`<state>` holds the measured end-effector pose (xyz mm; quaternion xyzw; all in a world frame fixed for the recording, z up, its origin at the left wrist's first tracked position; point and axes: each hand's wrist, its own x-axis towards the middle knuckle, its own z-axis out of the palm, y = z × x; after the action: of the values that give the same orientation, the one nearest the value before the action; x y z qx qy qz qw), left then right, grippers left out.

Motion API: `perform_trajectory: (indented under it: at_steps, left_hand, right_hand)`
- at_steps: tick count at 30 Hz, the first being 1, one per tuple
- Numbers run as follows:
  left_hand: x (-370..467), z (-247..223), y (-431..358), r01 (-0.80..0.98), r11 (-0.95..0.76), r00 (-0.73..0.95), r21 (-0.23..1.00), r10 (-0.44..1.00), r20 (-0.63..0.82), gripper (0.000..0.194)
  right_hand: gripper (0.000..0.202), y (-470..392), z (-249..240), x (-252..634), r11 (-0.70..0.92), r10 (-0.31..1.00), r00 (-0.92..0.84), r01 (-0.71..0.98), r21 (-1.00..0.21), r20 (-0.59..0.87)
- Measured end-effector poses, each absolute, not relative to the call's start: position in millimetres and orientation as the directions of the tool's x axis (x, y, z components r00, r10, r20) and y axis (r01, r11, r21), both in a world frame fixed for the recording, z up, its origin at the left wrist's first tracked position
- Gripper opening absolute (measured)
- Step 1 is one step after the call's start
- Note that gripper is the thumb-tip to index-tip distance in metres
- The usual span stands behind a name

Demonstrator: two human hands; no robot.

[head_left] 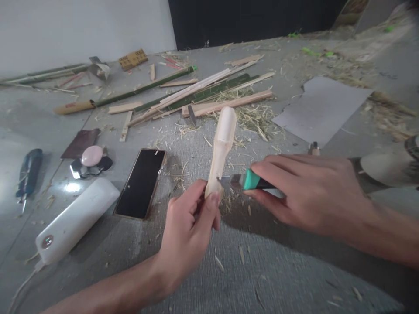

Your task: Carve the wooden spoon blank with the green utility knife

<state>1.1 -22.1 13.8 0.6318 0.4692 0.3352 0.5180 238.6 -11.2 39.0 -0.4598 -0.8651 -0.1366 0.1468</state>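
Between the thumb and fingers of my left hand (193, 222) is the lower end of a pale carved wooden piece (225, 128). It tilts upward, with a rounded, thicker far end and a narrower neck. My right hand (314, 192) is wrapped round a utility knife (252, 179) with a green and black handle. The knife points left, and its blade tip meets the wood's right side just above my left thumb. Part of the knife's handle is hidden under my right fingers.
A phone (140, 183), a white power bank (78, 220) with a cable and a blue-handled screwdriver (29, 174) lie on the left. Wood and bamboo strips (196, 93) with shavings spread behind the hands. A torn paper sheet (324, 107) lies at the right.
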Motion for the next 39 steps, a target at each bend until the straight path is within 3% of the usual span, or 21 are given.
perform_trajectory:
  at_steps: [6,12,17,21,28,39]
  left_hand:
    - [2.7,13.8,-21.6,0.161,0.030,0.346,0.987,0.934,-0.085,0.034]
    - [1.7,13.7,-21.1,0.231,-0.001,0.325,0.973,0.943,-0.076,0.033]
    - [4.5,13.6,-20.3,0.069,0.134,0.423,0.989,0.893,-0.151,0.032]
    - [7.0,12.2,-23.7,0.102,0.137,0.416,0.985,0.894,-0.167,0.037]
    - [5.2,9.7,-22.6,0.132,0.113,0.354,0.985,0.923,-0.153,0.033]
    - [4.0,11.2,-23.4,0.191,0.068,0.360,0.979,0.923,-0.135,0.037]
  right_hand:
    - [0.020,-13.1,39.2,236.1,0.524,0.762,-0.511,0.847,0.085,0.398]
    - [0.022,-15.6,40.3,235.4,0.514,0.794,-0.493,0.857,0.040,0.356]
    - [0.021,-12.6,44.5,240.9,0.468,0.808,-0.467,0.879,0.089,0.359]
    - [0.018,-7.1,47.6,245.6,0.426,0.836,-0.438,0.898,0.113,0.330]
    - [0.021,-6.2,36.9,243.4,0.572,0.766,-0.542,0.820,0.017,0.346]
    - [0.019,-8.1,36.9,242.6,0.575,0.764,-0.544,0.818,0.016,0.347]
